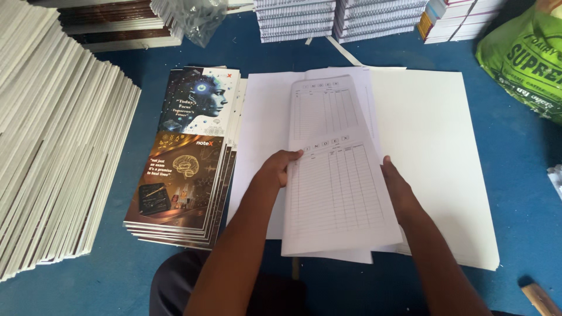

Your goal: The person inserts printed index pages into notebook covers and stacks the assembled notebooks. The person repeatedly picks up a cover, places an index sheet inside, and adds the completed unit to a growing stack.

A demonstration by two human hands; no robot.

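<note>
My left hand [275, 169] grips the left edge of a long white sheet printed with two ruled tables [333, 175]. My right hand [398, 190] holds the same sheet at its right edge. The sheet lies over a stack of large blank white sheets [433, 152] spread on the blue floor. Just left of my left arm lies a pile of printed cover sheets [187, 158], dark with a robot-like face above and a golden brain picture below.
Tall fanned stacks of white paper [52, 146] fill the left side. Bound stacks [328, 17] line the far edge, with a crumpled clear plastic bag [193, 17] among them. A green sack [527, 58] sits far right. A wooden stick end [538, 298] lies bottom right.
</note>
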